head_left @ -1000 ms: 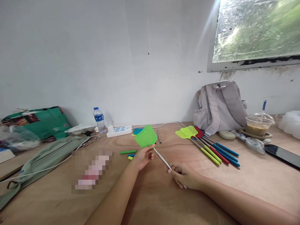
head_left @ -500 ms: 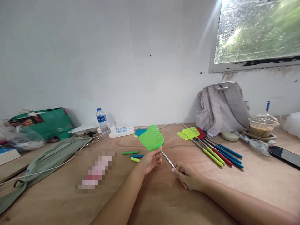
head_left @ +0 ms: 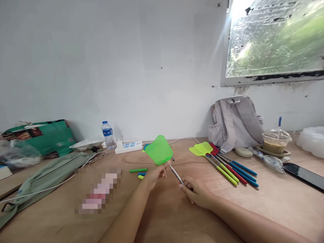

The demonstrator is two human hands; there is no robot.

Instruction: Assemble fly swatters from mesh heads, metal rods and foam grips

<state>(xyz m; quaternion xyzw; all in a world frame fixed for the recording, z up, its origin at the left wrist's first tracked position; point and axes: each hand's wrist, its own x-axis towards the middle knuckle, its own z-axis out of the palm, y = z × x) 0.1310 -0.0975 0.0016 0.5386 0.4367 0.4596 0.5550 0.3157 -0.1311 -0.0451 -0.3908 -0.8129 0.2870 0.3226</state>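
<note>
My left hand point(head_left: 155, 175) pinches the bottom of a bright green mesh fly swatter head point(head_left: 159, 150), which is tilted up in front of me. My right hand point(head_left: 197, 191) is closed around the lower part of a thin metal rod point(head_left: 176, 174). The rod's upper tip meets the base of the green head at my left fingertips; whether they are joined is hidden there. Beyond my left wrist lie a green handle grip point(head_left: 138, 170) and a blue grip point(head_left: 142, 174) with a yellow one beside it. Behind the green head, a blue swatter head point(head_left: 146, 146) shows in part.
Several swatters with yellow, red and blue handles point(head_left: 243, 173) lie to the right. Past them are a grey backpack point(head_left: 236, 123), an iced drink cup point(head_left: 274, 141) and a phone point(head_left: 302, 175). Left stand a water bottle point(head_left: 107, 135), a power strip point(head_left: 129, 147) and a green bag point(head_left: 54, 136).
The view has tilted up and shifted slightly. My right hand has slid up toward the green head, so less rod shows and its lower end is hidden. My left hand keeps its pinch.
</note>
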